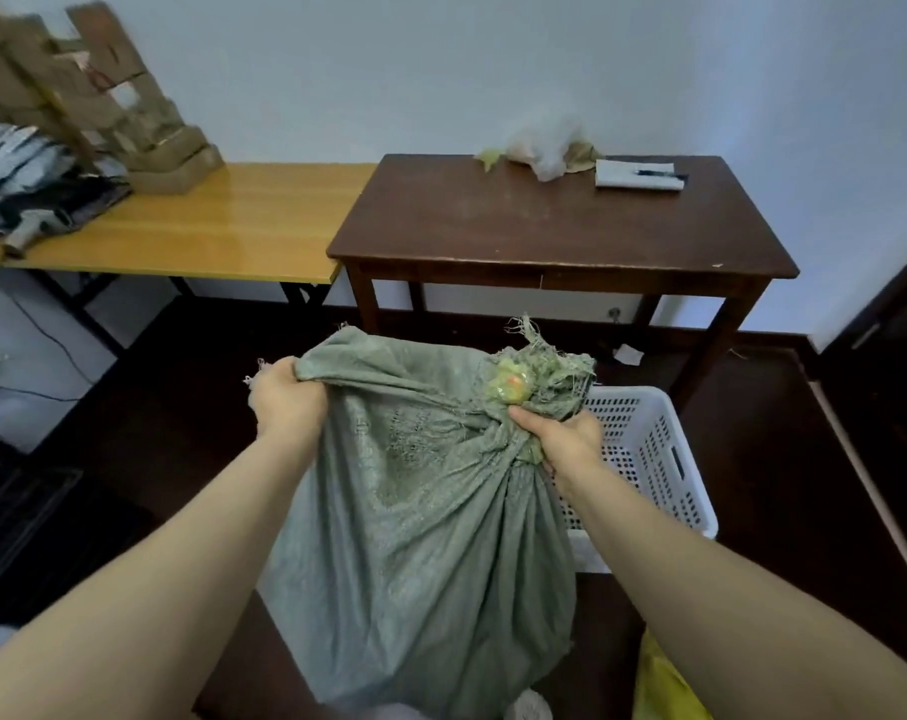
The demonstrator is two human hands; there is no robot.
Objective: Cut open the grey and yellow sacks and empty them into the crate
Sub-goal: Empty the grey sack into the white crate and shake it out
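grey sack gripped at both ends, crate waiting

forearms fill the bottom of the shot, and between them hangs the grey sack (420, 511), bulging low near the camera. out on the left, the left hand (285, 397) is clenched tight on a bunched corner of the cloth. moving across, the sack's top edge stretches taut to the tied, frayed neck (539, 379), where something yellowish and pink shows in the knot, and the right hand (571, 439) is clamped just under it. behind that hand sits the white crate (654, 459), on the floor and partly hidden by the sack. at the bottom right corner, a sliver of the yellow sack (669, 683).

looks like the grey sack is being carried or hauled toward the crate; whether it's been cut open yet, can't tell, the neck still looks tied. no blade in view in either hand. next move calls for swinging the load over the crate rim and getting the mouth open, so the knot has to be cut or worked loose, with one hand keeping the weight up. yellow sack untouched, by the look of it.
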